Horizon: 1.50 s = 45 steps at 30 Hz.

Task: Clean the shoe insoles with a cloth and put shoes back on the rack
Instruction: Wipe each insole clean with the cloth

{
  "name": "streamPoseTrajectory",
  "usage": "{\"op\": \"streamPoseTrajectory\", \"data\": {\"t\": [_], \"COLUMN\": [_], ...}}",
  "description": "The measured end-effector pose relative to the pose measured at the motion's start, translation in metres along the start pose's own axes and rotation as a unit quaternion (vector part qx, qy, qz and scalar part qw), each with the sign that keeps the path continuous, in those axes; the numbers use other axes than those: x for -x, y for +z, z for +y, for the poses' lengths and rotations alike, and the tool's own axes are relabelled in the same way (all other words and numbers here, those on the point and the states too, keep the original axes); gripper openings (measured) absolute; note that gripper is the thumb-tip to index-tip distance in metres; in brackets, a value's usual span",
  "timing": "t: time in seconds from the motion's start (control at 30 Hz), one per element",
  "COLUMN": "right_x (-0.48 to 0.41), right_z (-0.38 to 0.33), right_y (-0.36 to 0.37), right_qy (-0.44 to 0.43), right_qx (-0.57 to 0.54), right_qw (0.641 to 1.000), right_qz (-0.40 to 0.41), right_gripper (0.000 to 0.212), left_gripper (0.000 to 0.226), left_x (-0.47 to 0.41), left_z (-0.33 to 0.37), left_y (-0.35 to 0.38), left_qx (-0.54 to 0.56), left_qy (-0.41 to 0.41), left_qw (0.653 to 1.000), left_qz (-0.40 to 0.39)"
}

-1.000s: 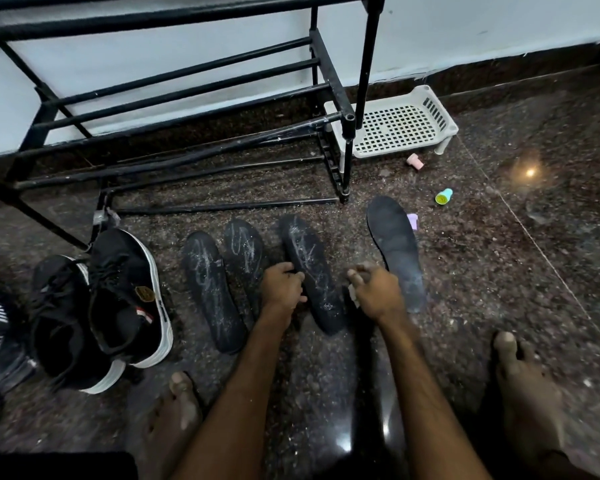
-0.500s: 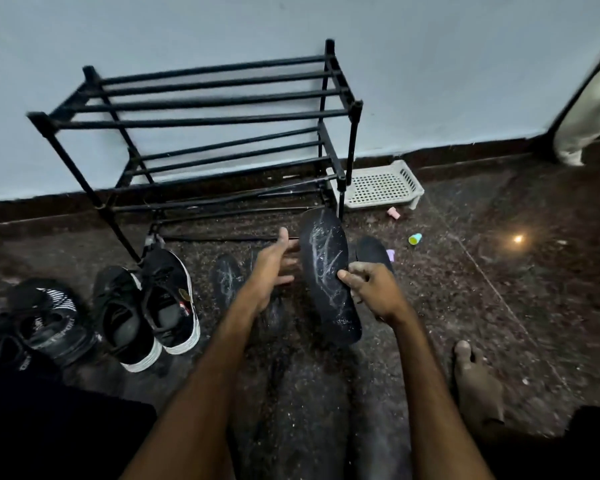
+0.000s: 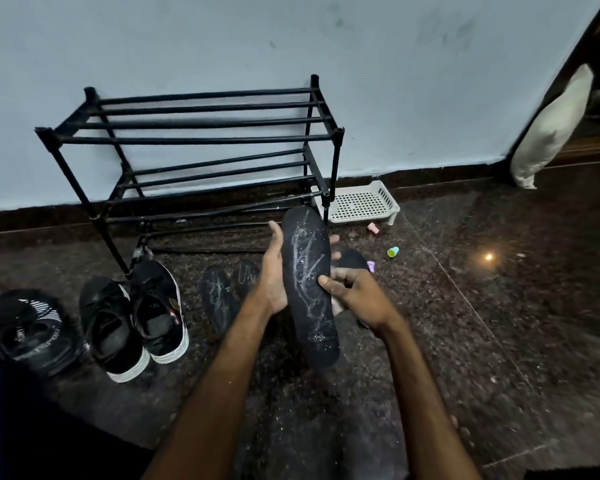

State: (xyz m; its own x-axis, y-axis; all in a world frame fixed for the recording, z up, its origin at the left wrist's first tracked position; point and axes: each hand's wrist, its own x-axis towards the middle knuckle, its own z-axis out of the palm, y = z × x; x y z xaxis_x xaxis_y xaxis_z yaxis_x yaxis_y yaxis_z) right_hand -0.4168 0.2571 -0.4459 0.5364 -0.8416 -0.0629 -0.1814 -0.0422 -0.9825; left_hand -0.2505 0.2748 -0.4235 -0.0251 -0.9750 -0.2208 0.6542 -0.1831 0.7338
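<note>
Insole (image 3: 309, 289), white-streaked, gripped across its back by left hand (image 3: 273, 275); edge pinched under thumb of curled right hand (image 3: 357, 299).

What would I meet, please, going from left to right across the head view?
Dark striped shoe, pair of black white-soled sneakers, two chalky black insoles lying flat, hand-held black insole, small teal cap.
</note>
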Motion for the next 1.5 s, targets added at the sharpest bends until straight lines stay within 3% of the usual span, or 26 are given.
{"op": "streamPoseTrajectory", "data": {"t": [0.17,0.27,0.37,0.43,0.53,0.63,0.7,0.8,0.87,0.9,0.97,1.03,1.1,1.17,1.23,1.27,1.33,1.43,1.5], "right_x": [0.003,0.009,0.009,-0.002,-0.023,-0.024,-0.012,0.008,0.01,0.007,-0.003,-0.009,-0.005,0.007,0.019,0.021,0.017,0.01,0.008], "right_z": [-0.002,-0.015,-0.05,-0.072,-0.09,-0.079,-0.062,-0.06,-0.076,-0.086,-0.096,-0.087,-0.057,-0.027,-0.014,-0.015,-0.026,-0.049,-0.049], "right_y": [-0.002,-0.02,-0.03,-0.03,-0.013,0.01,0.011,-0.005,-0.014,-0.015,-0.01,0.003,0.018,0.023,0.015,0.006,-0.016,-0.023,-0.008], "right_qy": [0.005,-0.02,-0.063,-0.125,-0.214,-0.223,-0.167,0.003,0.011,-0.042,-0.165,-0.204,-0.151,-0.012,0.105,0.124,0.106,-0.057,-0.153], "right_qx": [-0.003,0.098,0.207,0.285,0.361,0.43,0.436,0.423,0.359,0.355,0.379,0.39,0.423,0.457,0.449,0.436,0.423,0.378,0.357], "right_qw": [1.0,0.988,0.94,0.904,0.873,0.863,0.884,0.896,0.93,0.934,0.903,0.887,0.893,0.879,0.858,0.864,0.89,0.919,0.908], "right_qz": [0.025,0.121,0.264,0.293,0.247,0.144,0.016,-0.131,-0.077,-0.006,0.113,0.136,0.028,-0.131,-0.225,-0.218,-0.13,0.098,0.158], "right_gripper": [0.021,0.034,0.039,0.032,0.026,0.022,0.022,0.017,0.017,0.019,0.022,0.023,0.021,0.012,0.005,0.009,0.013,0.02,0.024], "left_gripper": [0.094,0.092,0.09,0.086,0.077,0.08,0.085,0.085,0.086,0.087,0.09,0.093,0.092,0.091,0.092,0.093,0.093,0.094,0.094], "left_x": [-0.008,-0.015,-0.019,-0.019,-0.016,-0.017,-0.02,-0.023,-0.022,-0.021,-0.018,-0.018,-0.022,-0.026,-0.027,-0.028,-0.028,-0.028,-0.027], "left_z": [0.001,0.001,-0.002,-0.006,-0.007,-0.003,0.003,0.008,0.009,0.008,0.008,0.01,0.014,0.02,0.026,0.027,0.028,0.024,0.021], "left_y": [-0.002,-0.01,-0.014,-0.011,-0.003,0.001,-0.001,-0.011,-0.015,-0.015,-0.011,-0.007,-0.008,-0.014,-0.021,-0.024,-0.028,-0.028,-0.023], "left_qx": [0.009,-0.005,-0.035,-0.053,-0.043,-0.005,-0.001,0.003,0.012,0.02,0.04,0.061,0.066,0.07,0.071,0.07,0.075,0.09,0.096], "left_qy": [-0.02,-0.001,0.005,0.0,0.003,0.01,0.025,0.046,0.042,0.036,0.018,0.01,0.033,0.063,0.075,0.077,0.076,0.07,0.064], "left_qw": [0.999,0.999,0.999,0.998,0.999,0.999,0.999,0.999,0.998,0.998,0.997,0.996,0.996,0.995,0.994,0.994,0.993,0.991,0.991], "left_qz": [-0.048,-0.042,-0.034,-0.033,-0.02,-0.03,-0.027,-0.025,-0.033,-0.042,-0.062,-0.066,-0.052,-0.045,-0.044,-0.044,-0.051,-0.066,-0.072]}}
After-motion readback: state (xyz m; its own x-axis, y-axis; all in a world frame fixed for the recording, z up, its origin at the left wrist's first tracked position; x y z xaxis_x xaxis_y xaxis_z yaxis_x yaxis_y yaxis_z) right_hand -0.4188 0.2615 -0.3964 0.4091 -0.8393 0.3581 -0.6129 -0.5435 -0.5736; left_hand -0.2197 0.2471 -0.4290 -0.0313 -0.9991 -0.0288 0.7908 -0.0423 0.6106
